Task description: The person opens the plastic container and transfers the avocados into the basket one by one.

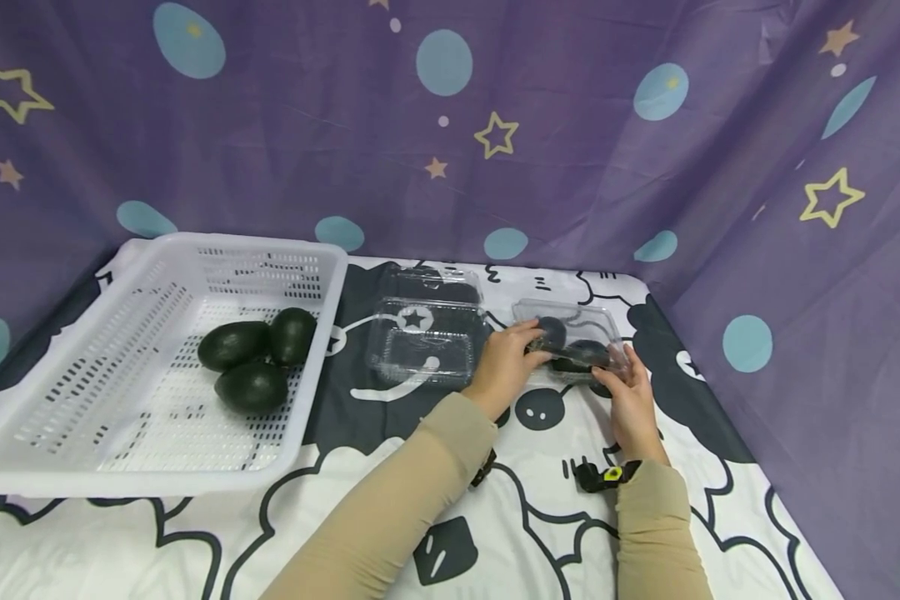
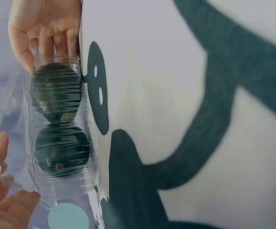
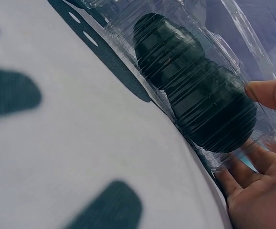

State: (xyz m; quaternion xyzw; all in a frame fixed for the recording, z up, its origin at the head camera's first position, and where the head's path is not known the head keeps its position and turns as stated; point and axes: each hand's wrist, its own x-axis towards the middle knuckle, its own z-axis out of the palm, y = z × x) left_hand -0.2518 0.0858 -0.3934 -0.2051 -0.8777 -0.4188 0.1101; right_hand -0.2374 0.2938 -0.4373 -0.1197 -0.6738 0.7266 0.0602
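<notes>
A clear plastic clamshell container (image 1: 570,321) with two dark green avocados (image 2: 57,90) inside is at the right of the cloth. Its lid (image 2: 4,112) stands partly raised, seen in the left wrist view. At the container's left end, my left hand (image 1: 504,367) pinches the lid's edge between thumb and fingers. My right hand (image 1: 632,404) grips the right end, thumb (image 3: 267,93) on the near side and fingers beneath, beside one avocado. The avocados lie next to each other, seen through the ribbed plastic wall.
Left of the hands lies another clear clamshell container (image 1: 427,333), its lid folded back. A white perforated basket (image 1: 157,483) at the left holds three avocados (image 1: 251,387). A purple curtain (image 1: 570,167) hangs behind the patterned cloth (image 1: 540,517).
</notes>
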